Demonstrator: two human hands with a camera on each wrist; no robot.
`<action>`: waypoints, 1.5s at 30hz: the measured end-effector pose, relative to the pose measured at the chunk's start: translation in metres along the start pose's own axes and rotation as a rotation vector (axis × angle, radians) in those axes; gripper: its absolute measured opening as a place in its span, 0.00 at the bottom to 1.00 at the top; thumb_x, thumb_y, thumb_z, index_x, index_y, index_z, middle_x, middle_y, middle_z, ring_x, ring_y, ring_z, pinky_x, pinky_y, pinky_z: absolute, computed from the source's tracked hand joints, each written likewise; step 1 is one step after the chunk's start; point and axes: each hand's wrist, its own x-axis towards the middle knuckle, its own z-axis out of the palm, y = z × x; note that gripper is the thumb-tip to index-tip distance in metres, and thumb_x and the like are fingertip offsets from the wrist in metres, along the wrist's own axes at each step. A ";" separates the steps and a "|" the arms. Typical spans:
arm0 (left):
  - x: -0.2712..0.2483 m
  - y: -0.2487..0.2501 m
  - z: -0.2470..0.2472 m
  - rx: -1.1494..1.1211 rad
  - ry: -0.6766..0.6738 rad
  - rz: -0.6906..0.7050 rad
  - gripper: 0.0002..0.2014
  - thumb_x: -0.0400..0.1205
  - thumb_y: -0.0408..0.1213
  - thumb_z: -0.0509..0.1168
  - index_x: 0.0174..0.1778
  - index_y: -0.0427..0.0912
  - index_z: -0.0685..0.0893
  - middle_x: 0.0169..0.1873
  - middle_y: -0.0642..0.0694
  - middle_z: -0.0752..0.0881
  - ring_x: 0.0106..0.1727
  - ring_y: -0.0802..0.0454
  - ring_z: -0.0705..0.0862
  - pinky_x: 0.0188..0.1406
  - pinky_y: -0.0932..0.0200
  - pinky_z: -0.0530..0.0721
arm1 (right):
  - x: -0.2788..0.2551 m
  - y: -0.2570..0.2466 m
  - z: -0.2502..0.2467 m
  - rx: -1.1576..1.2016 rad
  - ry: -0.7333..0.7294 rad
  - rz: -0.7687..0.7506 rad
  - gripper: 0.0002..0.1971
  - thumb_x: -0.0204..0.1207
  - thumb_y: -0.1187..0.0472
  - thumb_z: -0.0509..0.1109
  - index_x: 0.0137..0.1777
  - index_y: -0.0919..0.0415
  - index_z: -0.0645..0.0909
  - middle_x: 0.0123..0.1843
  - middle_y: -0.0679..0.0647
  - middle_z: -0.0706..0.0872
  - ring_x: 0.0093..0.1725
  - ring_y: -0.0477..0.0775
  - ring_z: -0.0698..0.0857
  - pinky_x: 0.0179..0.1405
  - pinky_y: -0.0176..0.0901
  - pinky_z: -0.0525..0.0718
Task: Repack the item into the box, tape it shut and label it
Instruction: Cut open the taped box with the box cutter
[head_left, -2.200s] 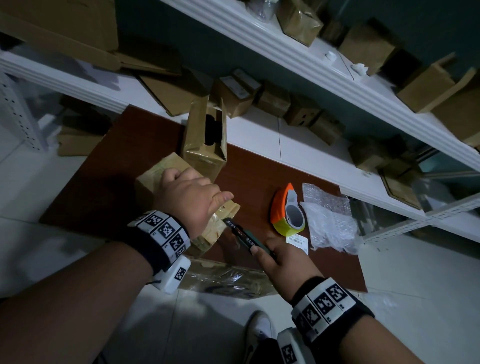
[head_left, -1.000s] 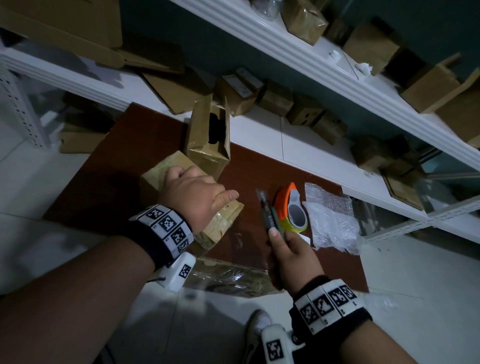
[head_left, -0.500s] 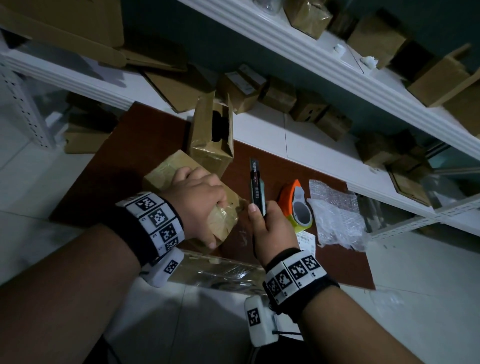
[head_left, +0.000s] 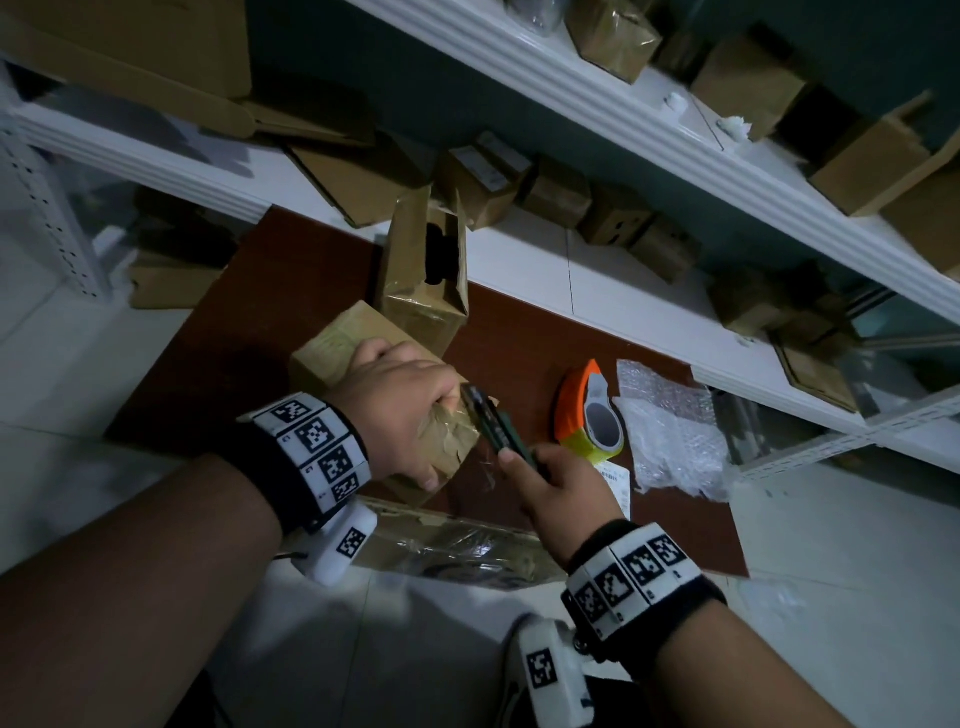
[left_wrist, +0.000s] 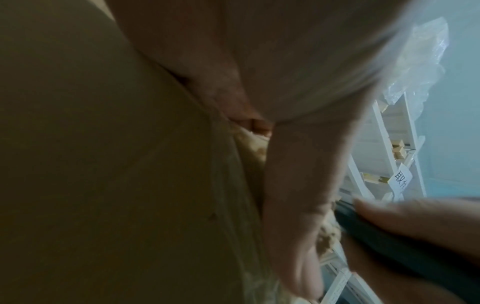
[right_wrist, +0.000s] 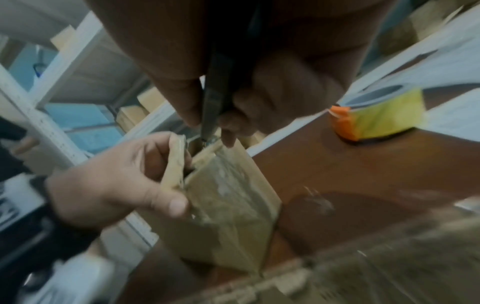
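The taped cardboard box (head_left: 363, 364) lies on the brown surface (head_left: 249, 322), just in front of an opened upright box (head_left: 421, 280). The left hand (head_left: 400, 410) clamps over the taped box's near end, fingers curled round a flap edge, apparently to steady it against the blade. The right hand (head_left: 558, 488) is closed around a dark utility knife (head_left: 498, 423), whose tip meets the taped seam at that end; blur makes it hard to tell whether the blade has bitten in. The box's long axis runs from far-left to near-right, its wrinkled taped end facing the right hand. The knife slants along much the same line, tip pointing up-left. The orange tape dispenser (head_left: 589, 415), bubble wrap (head_left: 670, 431) and a paper label (head_left: 615, 480) wait to the right, within reach for resealing.
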 end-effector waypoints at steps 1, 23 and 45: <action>0.001 -0.001 0.001 -0.005 -0.001 -0.009 0.37 0.50 0.66 0.81 0.45 0.61 0.68 0.51 0.66 0.75 0.63 0.60 0.67 0.74 0.50 0.59 | -0.004 0.003 0.000 -0.023 -0.027 -0.002 0.20 0.81 0.44 0.69 0.32 0.54 0.78 0.24 0.50 0.78 0.28 0.52 0.79 0.32 0.47 0.76; -0.003 -0.005 0.009 -0.011 0.151 0.076 0.36 0.45 0.68 0.79 0.41 0.62 0.68 0.47 0.66 0.70 0.57 0.59 0.65 0.62 0.54 0.61 | -0.021 0.014 0.005 0.167 0.130 0.094 0.15 0.73 0.50 0.79 0.50 0.48 0.75 0.37 0.44 0.84 0.34 0.44 0.84 0.36 0.48 0.86; -0.004 -0.009 0.013 -0.370 0.347 0.092 0.20 0.70 0.66 0.64 0.27 0.54 0.71 0.36 0.60 0.75 0.50 0.54 0.73 0.59 0.47 0.72 | 0.036 -0.030 0.020 -0.424 0.036 -0.143 0.24 0.77 0.42 0.71 0.66 0.56 0.77 0.51 0.57 0.89 0.51 0.61 0.88 0.45 0.48 0.84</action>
